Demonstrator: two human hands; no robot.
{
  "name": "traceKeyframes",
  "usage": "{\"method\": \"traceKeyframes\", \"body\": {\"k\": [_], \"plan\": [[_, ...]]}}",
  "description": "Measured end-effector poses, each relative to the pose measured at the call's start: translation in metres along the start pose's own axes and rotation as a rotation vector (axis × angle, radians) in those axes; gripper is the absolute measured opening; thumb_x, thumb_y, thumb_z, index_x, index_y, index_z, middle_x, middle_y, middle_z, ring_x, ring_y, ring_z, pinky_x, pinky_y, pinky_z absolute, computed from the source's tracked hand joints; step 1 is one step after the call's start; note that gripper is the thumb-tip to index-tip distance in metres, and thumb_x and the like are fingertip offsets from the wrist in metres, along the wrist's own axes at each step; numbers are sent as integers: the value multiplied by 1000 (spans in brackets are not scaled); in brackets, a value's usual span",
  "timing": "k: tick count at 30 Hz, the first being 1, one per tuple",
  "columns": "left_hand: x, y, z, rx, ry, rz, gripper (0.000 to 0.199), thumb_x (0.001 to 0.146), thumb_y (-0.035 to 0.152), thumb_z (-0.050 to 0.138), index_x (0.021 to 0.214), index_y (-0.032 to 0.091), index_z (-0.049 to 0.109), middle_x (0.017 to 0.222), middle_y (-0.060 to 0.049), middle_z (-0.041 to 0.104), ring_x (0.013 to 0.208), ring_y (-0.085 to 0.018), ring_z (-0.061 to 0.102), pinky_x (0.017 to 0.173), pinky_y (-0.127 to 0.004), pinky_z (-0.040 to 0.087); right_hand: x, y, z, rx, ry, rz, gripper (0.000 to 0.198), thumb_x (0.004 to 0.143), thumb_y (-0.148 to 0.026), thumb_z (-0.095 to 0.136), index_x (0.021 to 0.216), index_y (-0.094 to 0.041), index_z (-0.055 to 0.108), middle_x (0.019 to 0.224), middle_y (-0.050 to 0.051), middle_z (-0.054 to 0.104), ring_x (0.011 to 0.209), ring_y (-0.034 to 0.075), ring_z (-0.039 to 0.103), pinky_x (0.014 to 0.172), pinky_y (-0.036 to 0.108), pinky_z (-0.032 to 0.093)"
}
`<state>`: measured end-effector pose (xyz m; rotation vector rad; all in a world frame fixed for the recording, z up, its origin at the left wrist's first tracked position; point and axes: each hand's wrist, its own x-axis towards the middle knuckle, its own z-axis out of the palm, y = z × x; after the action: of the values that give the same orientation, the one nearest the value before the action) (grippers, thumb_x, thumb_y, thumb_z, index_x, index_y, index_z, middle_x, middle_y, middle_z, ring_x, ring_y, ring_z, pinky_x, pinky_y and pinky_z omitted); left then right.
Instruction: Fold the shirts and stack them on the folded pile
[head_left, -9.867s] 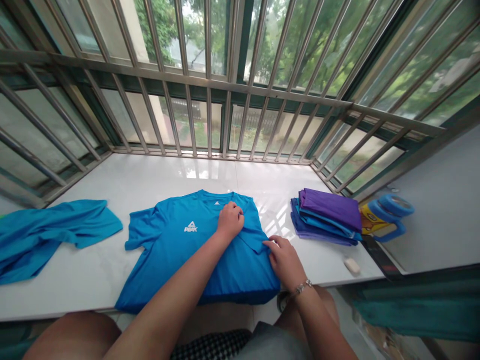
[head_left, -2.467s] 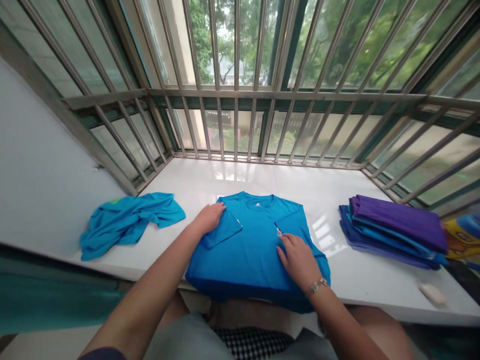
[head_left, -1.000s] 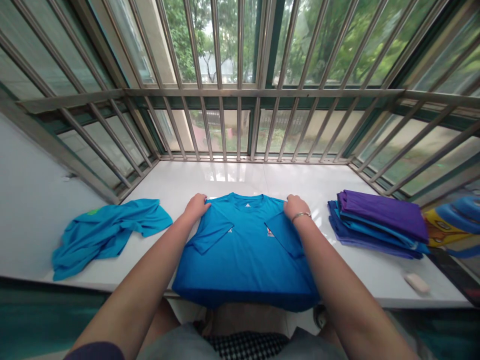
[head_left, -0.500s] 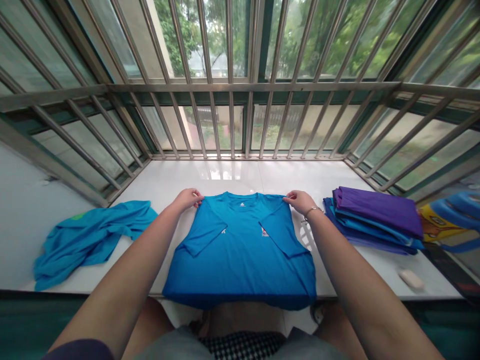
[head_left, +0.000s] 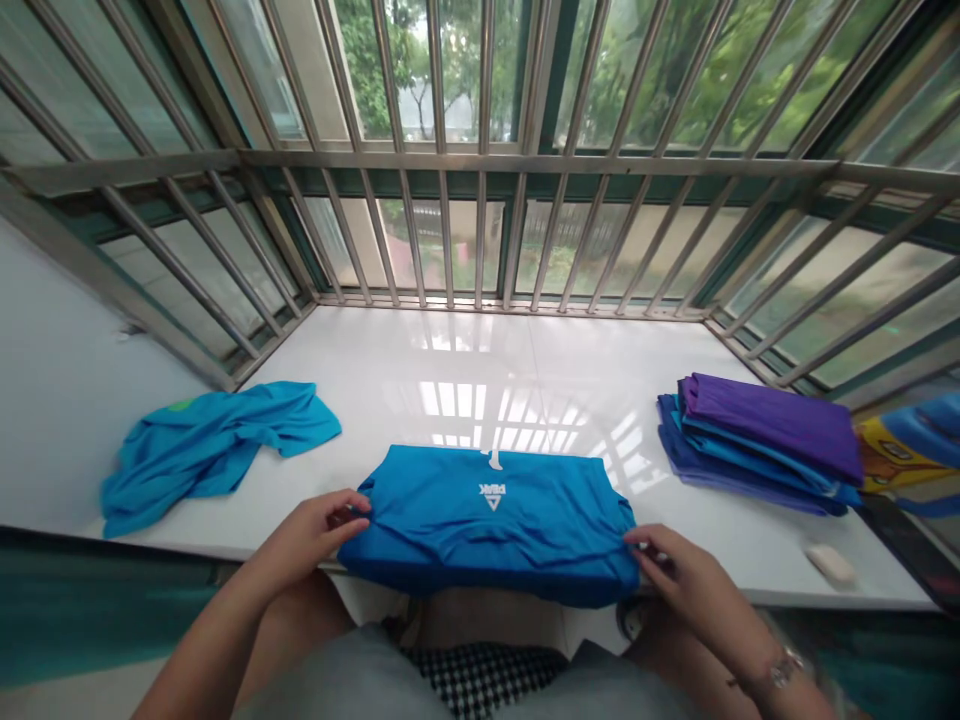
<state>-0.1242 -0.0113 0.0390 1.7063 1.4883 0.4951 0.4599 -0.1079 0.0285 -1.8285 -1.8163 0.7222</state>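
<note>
A blue T-shirt [head_left: 487,510] lies at the front edge of the white sill, its upper part folded down toward me. White lettering and a triangular logo show upside down on the upper layer, and its front part hangs over the edge. At the shirt's left side is my left hand [head_left: 326,525], fingers curled and tips pinched at the fabric's edge. My right hand [head_left: 675,565], with a bracelet at the wrist, pinches the shirt's right edge between thumb and fingertips.
On the left lies a crumpled turquoise garment [head_left: 217,440]. A stack of folded purple and blue clothes [head_left: 772,430] sits at the right, near a small pale block [head_left: 831,565] and a blue and yellow object [head_left: 907,440]. Metal bars [head_left: 480,160] enclose the sill [head_left: 360,350].
Both hands have come toward me from the shirt's shoulders, bringing its collar end down over the front part. The shirt now covers less depth, and its logo side shows.
</note>
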Motion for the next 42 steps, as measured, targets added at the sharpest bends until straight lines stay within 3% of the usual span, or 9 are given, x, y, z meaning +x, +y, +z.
{"method": "traceKeyframes", "body": {"k": [4,9,14,18,22,26,30,34,42], "plan": [[10,4,4,71,84,-18,44,89,65,66,106,28,80,100,-4,83,91,-28,77,80,-35,59,9,-2,3,-83,66,56,33,99,-53,56,109,-30,77,103,4,81,85,24,75,81,36,58],[60,17,6,202,215,-88,52,86,68,62,111,24,75,91,-6,81,86,-28,77,75,-34,55,61,-24,-4,-205,134,188,31,100,-51,55,102,-27,75,99,5,81,86,25,75,80,36,53],[107,31,8,385,205,-121,51,82,63,74,113,22,74,87,-5,78,79,-26,75,65,-31,48,110,-47,5,-223,67,256,34,101,-50,61,118,-22,72,101,7,81,94,25,75,82,33,50],[130,40,4,271,55,-212,40,75,47,83,105,22,75,76,-1,76,68,-23,73,62,-28,49,127,-54,10,-260,-22,301,36,103,-46,62,126,-20,70,100,7,80,94,24,74,78,31,47],[140,38,-3,119,-71,-274,31,68,42,85,91,22,78,69,1,74,63,-20,70,57,-26,47,133,-43,10,-294,-93,314,31,101,-47,65,116,-21,73,98,7,80,91,24,73,74,30,46],[146,31,-7,-10,-135,-287,34,61,47,89,81,22,78,70,-1,75,64,-21,70,48,-25,38,138,-31,8,-304,-98,221,23,95,-43,68,99,-21,77,92,6,79,86,23,72,72,29,46],[163,33,-10,-80,-87,-253,36,57,50,94,75,23,79,67,-3,76,64,-22,70,50,-26,42,159,-25,3,-268,-94,215,22,92,-41,71,92,-21,80,91,7,80,86,22,72,73,29,48],[200,46,-11,-81,-3,-229,37,57,49,98,70,22,76,64,-4,74,66,-23,71,56,-29,51,206,-23,-6,-248,-96,258,23,89,-42,75,91,-19,82,88,6,81,85,21,73,72,27,50],[278,73,-14,-89,163,-193,38,71,43,92,90,18,72,78,-6,76,73,-19,73,61,-25,51,295,-32,-26,-237,-7,400,39,103,-43,63,122,-13,79,94,11,82,72,18,73,72,27,53]]}}
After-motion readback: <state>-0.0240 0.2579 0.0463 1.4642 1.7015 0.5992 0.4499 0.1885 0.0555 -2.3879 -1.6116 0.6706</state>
